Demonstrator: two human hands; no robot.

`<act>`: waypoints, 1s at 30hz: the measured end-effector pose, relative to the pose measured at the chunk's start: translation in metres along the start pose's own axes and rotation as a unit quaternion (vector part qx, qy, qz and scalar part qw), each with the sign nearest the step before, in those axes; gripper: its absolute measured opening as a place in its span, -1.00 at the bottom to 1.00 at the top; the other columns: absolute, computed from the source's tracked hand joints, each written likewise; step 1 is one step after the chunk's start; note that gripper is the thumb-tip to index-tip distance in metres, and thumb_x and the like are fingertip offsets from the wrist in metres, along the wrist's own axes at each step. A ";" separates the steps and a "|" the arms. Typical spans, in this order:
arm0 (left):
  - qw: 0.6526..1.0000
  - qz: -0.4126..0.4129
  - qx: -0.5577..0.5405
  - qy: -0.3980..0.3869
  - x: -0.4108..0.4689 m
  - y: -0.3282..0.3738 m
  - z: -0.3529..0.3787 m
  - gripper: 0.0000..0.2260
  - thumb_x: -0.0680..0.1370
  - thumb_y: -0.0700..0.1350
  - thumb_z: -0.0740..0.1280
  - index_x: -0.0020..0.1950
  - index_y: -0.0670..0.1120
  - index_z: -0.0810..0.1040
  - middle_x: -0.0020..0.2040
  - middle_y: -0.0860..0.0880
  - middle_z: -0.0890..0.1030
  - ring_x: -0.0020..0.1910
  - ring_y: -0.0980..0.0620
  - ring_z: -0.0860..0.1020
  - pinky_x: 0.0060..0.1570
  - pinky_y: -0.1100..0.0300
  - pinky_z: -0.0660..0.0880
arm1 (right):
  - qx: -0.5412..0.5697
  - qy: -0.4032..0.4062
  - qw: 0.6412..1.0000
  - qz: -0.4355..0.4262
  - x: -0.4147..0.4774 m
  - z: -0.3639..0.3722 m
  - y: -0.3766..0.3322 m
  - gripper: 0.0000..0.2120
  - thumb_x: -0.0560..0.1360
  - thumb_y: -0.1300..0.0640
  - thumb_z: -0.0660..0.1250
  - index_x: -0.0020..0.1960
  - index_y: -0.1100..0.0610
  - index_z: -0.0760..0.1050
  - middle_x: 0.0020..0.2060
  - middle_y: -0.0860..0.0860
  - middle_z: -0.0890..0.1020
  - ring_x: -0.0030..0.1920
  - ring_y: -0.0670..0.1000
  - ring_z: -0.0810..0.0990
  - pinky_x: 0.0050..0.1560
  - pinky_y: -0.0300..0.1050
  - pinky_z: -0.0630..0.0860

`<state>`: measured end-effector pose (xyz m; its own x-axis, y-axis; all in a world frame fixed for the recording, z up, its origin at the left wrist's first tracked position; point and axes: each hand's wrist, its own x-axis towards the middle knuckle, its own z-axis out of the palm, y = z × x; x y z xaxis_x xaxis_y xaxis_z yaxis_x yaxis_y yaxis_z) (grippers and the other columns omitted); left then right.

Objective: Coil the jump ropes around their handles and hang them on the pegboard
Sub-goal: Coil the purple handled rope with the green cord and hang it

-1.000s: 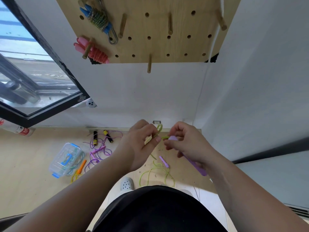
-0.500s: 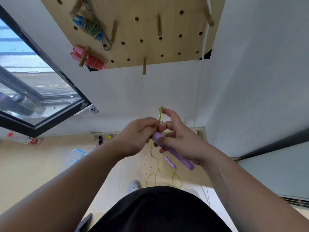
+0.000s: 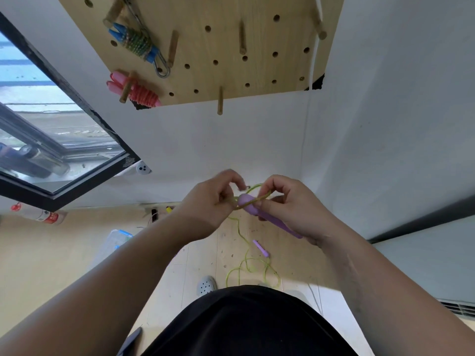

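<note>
Pegboard (image 3: 257, 73) on white corner wall (image 3: 231, 145), blue coiled rope (image 3: 136, 43) and pink coiled rope (image 3: 140, 93) hung on its pegs, window (image 3: 59, 150) at left, pale wooden floor (image 3: 51, 253) below, green rope (image 3: 253, 201) trailing onto it, right hand (image 3: 290, 209) with fingers curled round purple handle (image 3: 270, 219), left hand (image 3: 205, 209) with fingers pinching the rope beside it

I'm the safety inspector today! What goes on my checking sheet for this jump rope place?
Surface: wooden floor, loose green rope trailing onto it.
Job's things: green rope looped over purple handle; second purple handle on floor; blue coiled rope and pink coiled rope on pegboard.
Clutter: clear box, bottle on floor.
Hands: left hand pinches rope; right hand grips purple handle.
Cables: white cable down wall.
Surroundings: window at left.
</note>
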<state>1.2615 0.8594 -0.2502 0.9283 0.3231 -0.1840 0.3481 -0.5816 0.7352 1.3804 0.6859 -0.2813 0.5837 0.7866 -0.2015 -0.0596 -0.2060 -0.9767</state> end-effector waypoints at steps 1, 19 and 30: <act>0.999 -0.020 -0.015 0.023 0.001 -0.003 0.001 -0.76 0.59 -0.24 0.29 0.00 0.14 0.51 -0.33 0.09 0.50 -0.39 0.17 0.40 -0.40 0.29 0.35 | -0.001 0.000 1.000 0.005 0.000 -0.003 0.003 -0.76 0.43 0.09 0.56 -0.13 0.14 0.50 -0.18 0.14 0.69 -0.13 0.20 0.72 -0.02 0.21 0.61; 0.872 -0.177 -0.427 0.159 0.002 -0.032 -0.008 -0.79 0.62 -0.10 0.37 -0.11 -0.09 0.37 -0.47 0.03 0.18 -0.50 0.04 0.13 -0.46 0.19 0.18 | 0.558 0.209 0.777 0.203 0.023 -0.011 0.044 -0.75 0.65 0.13 0.26 -0.20 0.15 0.40 -0.41 0.08 0.57 -0.33 0.08 0.68 -0.16 -0.04 0.69; 0.927 -0.339 0.124 0.098 -0.019 -0.159 -0.024 -0.74 0.57 0.10 0.38 0.01 -0.10 0.60 -0.23 -0.11 0.64 -0.26 -0.10 0.60 -0.25 0.06 0.50 | 0.444 0.369 0.753 0.314 0.045 -0.065 0.108 -0.86 0.62 0.12 0.33 0.05 0.17 0.40 -0.36 0.03 0.35 -0.53 -0.04 0.30 -0.53 -0.27 0.33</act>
<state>1.1857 0.9633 -0.3479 0.4526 0.7929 -0.4080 0.8847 -0.3418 0.3170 1.4524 0.6612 -0.3907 0.4858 0.0902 -0.8694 -0.8393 0.3261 -0.4351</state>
